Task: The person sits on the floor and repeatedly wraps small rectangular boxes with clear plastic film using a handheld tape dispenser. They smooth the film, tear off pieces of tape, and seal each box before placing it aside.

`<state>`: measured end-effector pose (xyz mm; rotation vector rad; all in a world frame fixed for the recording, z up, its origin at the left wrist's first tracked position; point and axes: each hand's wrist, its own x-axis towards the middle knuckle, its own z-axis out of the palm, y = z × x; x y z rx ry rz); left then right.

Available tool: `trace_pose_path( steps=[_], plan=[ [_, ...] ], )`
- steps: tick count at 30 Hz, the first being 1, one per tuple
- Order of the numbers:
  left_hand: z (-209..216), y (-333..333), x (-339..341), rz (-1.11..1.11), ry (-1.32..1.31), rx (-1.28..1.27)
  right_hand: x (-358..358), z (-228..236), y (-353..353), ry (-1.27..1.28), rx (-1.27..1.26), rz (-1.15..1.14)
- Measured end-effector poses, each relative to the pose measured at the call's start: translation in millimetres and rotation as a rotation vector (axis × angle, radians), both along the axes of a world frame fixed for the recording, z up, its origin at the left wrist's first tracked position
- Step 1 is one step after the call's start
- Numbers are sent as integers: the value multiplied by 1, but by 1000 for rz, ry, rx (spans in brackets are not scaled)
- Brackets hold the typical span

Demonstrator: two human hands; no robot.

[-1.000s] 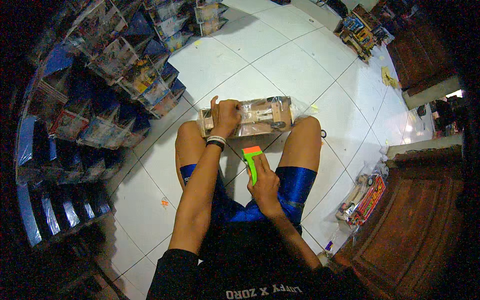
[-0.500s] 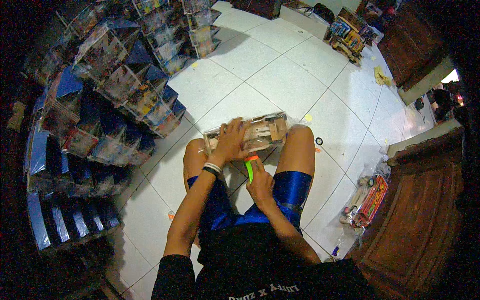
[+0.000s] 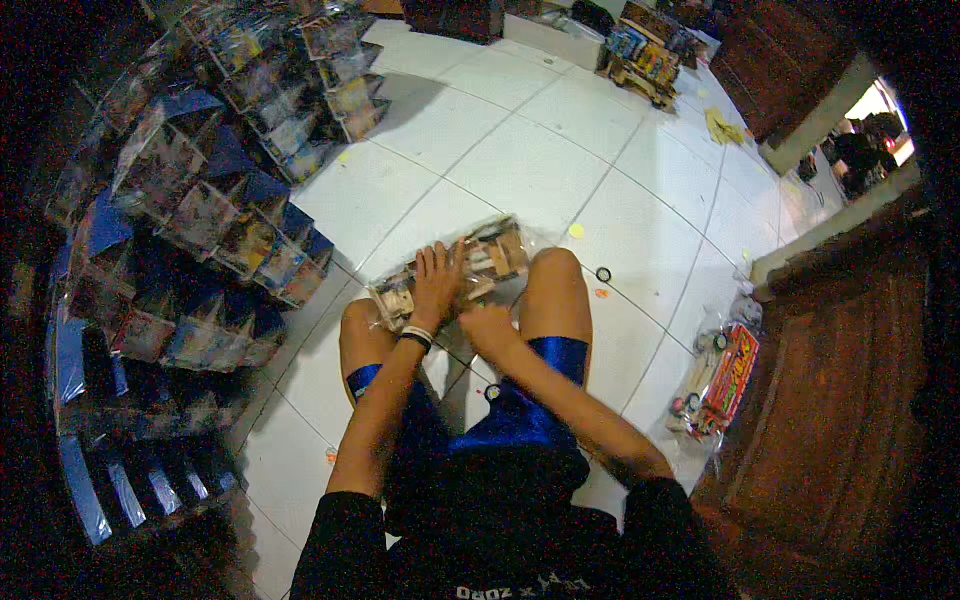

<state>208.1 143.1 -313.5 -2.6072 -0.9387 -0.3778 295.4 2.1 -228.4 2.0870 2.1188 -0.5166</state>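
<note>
A wooden toy vehicle (image 3: 497, 256) wrapped in clear plastic lies slantwise across my knees, its right end higher in view. My left hand (image 3: 437, 285) holds it down, fingers stretched over the left half of the wrapping. Against the near side of the toy, my right hand (image 3: 487, 328) is closed in a fist. Whatever the right fingers hold is hidden from this angle. Between my thighs, at the edge of the blue shorts, shows a small black wheel (image 3: 492, 393) with a pale hub.
Stacks of plastic-wrapped packages (image 3: 225, 235) crowd the left side. Another wrapped toy truck (image 3: 728, 380) with a red side lies by the brown wooden door (image 3: 835, 390). A loose wheel (image 3: 603, 274) sits on the tiles (image 3: 530, 165). Farther back stands a wooden toy truck (image 3: 645, 68).
The toy's right end has tilted up. My right hand has moved up against it, and the green and orange tool in it is now out of sight. A wheel now shows between my thighs.
</note>
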Motion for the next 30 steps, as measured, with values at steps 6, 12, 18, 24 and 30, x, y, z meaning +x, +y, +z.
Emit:
trace_pose_path(
  steps=[6,12,18,24,30],
  plan=[
    [6,17,3,21,-59,-118,85,71,-77,703,931,-414],
    [12,29,-6,9,-102,-171,170,-45,-185,1377,1249,-1372],
    [32,36,-6,45,43,-283,171,-259,-306,1298,1095,-1638],
    [78,63,-1,168,48,-567,141,-209,-281,257,828,-1622],
    [133,50,-29,52,-466,-733,72,22,-128,577,1137,-929]
  ],
)
